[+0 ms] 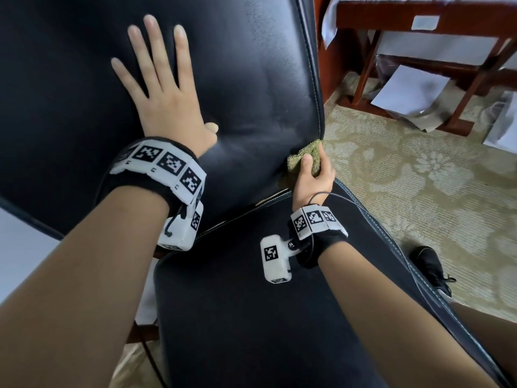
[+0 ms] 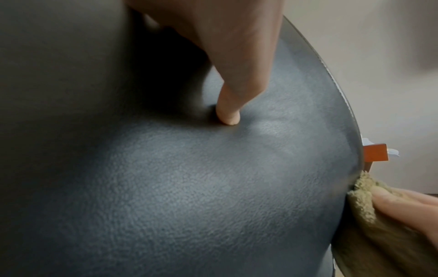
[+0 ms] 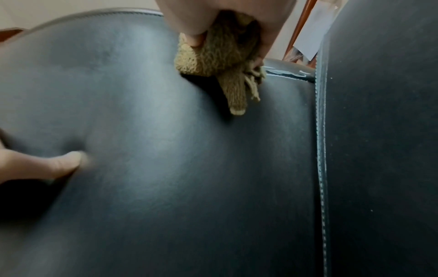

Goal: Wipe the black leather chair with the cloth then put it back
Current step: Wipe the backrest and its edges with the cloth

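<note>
The black leather chair [image 1: 246,79] fills the head view, its backrest above and its seat [image 1: 251,317] below. My left hand [image 1: 165,88] lies flat on the backrest with fingers spread and straight; its thumb [image 2: 227,112] presses a dent into the leather. My right hand [image 1: 313,177] grips a bunched olive-green cloth [image 1: 303,159] against the backrest's lower right edge, just above the seat seam. Up close, the cloth [image 3: 220,61] is pinched between thumb and fingers, with a frayed corner hanging down. The same cloth [image 2: 365,202] shows at the right of the left wrist view.
A red-brown wooden table frame [image 1: 419,37] stands at the back right with white papers [image 1: 408,91] under it. Patterned beige carpet [image 1: 419,177] covers the floor right of the chair. A black shoe [image 1: 430,267] lies beside the seat. A thin cable [image 1: 363,208] runs from my right wrist.
</note>
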Available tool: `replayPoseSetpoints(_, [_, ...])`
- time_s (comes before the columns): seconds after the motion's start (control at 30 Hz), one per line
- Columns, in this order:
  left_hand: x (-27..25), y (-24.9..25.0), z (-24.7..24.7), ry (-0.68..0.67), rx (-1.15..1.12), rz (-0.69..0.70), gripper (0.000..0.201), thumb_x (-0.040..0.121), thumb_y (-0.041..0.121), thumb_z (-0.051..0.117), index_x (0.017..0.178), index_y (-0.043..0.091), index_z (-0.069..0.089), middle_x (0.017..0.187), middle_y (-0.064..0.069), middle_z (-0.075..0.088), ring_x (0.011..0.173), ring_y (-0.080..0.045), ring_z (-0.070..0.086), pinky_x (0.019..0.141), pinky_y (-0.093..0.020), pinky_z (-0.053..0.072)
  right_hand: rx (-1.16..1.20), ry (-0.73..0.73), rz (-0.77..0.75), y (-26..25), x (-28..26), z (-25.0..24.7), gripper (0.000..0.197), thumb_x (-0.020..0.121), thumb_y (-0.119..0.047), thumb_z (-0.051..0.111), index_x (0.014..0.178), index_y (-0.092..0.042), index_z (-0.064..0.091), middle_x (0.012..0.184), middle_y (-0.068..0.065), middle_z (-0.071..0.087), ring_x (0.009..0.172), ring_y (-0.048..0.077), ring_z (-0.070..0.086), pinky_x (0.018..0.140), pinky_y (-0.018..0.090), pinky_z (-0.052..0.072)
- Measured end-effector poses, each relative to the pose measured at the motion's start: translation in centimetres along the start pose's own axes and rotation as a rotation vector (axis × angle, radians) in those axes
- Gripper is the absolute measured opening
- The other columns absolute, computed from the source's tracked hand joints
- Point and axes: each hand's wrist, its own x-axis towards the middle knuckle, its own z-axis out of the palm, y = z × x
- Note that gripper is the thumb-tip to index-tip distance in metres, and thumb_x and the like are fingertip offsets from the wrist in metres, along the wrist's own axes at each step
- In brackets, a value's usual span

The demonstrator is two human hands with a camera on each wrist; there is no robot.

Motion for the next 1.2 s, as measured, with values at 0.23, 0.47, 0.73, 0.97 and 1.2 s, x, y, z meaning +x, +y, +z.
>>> replayPoseSetpoints(0.23, [0.1, 0.0, 0.3, -0.006, -0.002, 0.008, 0.122, 0.064, 0.042, 0.079, 0.148, 0.008, -0.004, 0.153, -0.029, 0.002, 0.14, -0.046, 0.003, 0.107, -0.065, 0.003, -0.106, 0.034, -0.034, 2.0, 1.1, 0.4, 0.037, 0.09, -0.009, 0.056, 0.127, -0.009, 0.056, 0.118, 0.017, 0.051, 0.103, 0.013, 0.049, 0.091, 0.006, 0.026])
replayPoseSetpoints(0.47, [0.2, -0.1, 0.4, -0.015, -0.013, 0.002, 0.122, 0.064, 0.043, 0.078, 0.148, 0.008, -0.003, 0.152, -0.029, 0.002, 0.14, -0.046, 0.003, 0.107, -0.065, 0.002, -0.137, 0.076, 0.139, 2.9, 2.1, -2.1, 0.037, 0.092, -0.02, 0.053, 0.129, -0.017, 0.056, 0.122, 0.014, 0.055, 0.11, 0.02, 0.054, 0.085, 0.007, 0.031])
replayPoseSetpoints(0.73, [-0.1, 0.1, -0.2, -0.026, -0.011, 0.0, 0.122, 0.065, 0.042, 0.078, 0.148, 0.007, -0.005, 0.152, -0.029, 0.0, 0.14, -0.046, 0.001, 0.107, -0.065, 0.002, 0.036, 0.057, -0.175, -1.5, 0.9, -0.7, 0.041, 0.092, -0.015, 0.055, 0.132, -0.021, 0.05, 0.101, 0.0, 0.039, 0.087, 0.004, 0.046, 0.082, -0.005, 0.028])
replayPoseSetpoints(0.97, [0.1, 0.2, -0.1, -0.028, -0.019, -0.014, 0.123, 0.064, 0.039, 0.079, 0.147, 0.007, -0.006, 0.152, -0.03, -0.001, 0.14, -0.046, 0.0, 0.107, -0.066, 0.002, -0.222, -0.069, -0.003, 1.5, 3.7, -2.3, 0.039, 0.09, -0.01, 0.054, 0.129, -0.014, 0.055, 0.114, 0.01, 0.051, 0.1, 0.016, 0.053, 0.094, 0.008, 0.032])
replayPoseSetpoints(1.2, [0.0, 0.3, -0.1, -0.021, -0.017, -0.008, 0.122, 0.065, 0.04, 0.079, 0.147, 0.007, -0.005, 0.152, -0.03, 0.0, 0.14, -0.047, 0.001, 0.107, -0.066, 0.002, -0.071, 0.053, -0.209, -2.8, 1.9, -2.7, 0.04, 0.09, -0.011, 0.055, 0.129, -0.017, 0.054, 0.104, 0.006, 0.042, 0.092, 0.007, 0.049, 0.084, -0.005, 0.029])
